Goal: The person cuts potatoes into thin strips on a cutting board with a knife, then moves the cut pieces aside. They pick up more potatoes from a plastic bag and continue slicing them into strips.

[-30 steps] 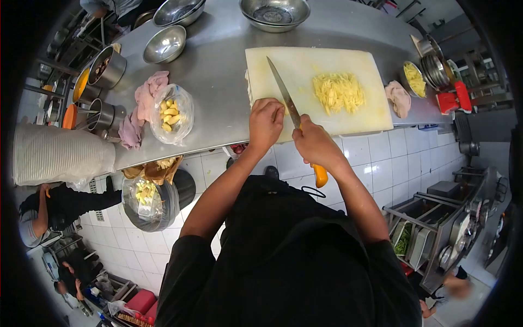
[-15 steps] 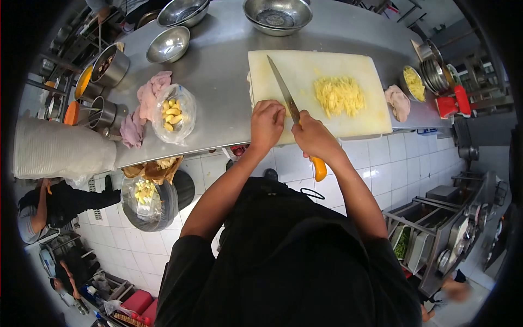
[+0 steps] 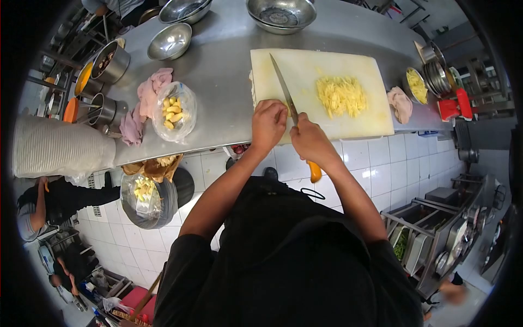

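A long kitchen knife (image 3: 282, 80) with an orange handle lies with its blade across the left part of the white cutting board (image 3: 297, 62). My right hand (image 3: 311, 139) is wrapped round it at the handle, near the board's front edge. Just left of the blade, my left hand (image 3: 269, 124) rests on the board with its fingers curled together. Whatever those fingertips hold is mostly hidden; a small yellowish bit shows by them. To the right of the knife sits a pile of finely cut yellow strips (image 3: 342, 97).
Peeled yellow pieces (image 3: 173, 113) fill a plastic-lined bowl (image 3: 190, 122) on the left, beside pink cloths (image 3: 154, 90). Metal bowls (image 3: 280, 13) stand at the back. A bowl of yellow strips (image 3: 417, 86) and another cloth (image 3: 400, 103) are at right. Below the table edge is a lined bin (image 3: 155, 212).
The knife handle and my right hand have swung slightly to the left, so the blade sits closer to my left fingertips. My left hand stays nearly in place.
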A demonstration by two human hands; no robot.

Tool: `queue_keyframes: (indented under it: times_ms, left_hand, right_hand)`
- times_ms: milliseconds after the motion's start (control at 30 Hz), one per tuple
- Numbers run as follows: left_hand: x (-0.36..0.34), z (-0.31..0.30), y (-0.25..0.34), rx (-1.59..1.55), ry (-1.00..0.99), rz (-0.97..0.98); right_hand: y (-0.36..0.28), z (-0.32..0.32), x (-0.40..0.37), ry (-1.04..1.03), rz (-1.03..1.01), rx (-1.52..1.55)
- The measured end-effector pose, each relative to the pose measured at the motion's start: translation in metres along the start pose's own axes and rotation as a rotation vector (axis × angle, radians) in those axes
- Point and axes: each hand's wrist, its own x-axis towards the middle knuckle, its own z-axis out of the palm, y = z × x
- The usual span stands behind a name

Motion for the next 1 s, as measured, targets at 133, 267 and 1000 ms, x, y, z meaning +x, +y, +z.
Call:
queue_keyframes:
  times_ms: [133, 267, 1000]
  left_hand:
    - [0.0, 0.001, -0.002, 0.011, 0.002, -0.004]
    - [0.0, 0.001, -0.001, 0.018, 0.006, 0.011]
    - [-0.001, 0.004, -0.001, -0.011, 0.047, 0.028]
  right_hand:
    - [-0.012, -0.008, 0.012, -0.033, 0.022, 0.077]
    - [-0.026, -0.024, -0.001, -0.07, 0.047, 0.064]
    - [-0.038, -0.033, -0.01, -0.108, 0.108, 0.042]
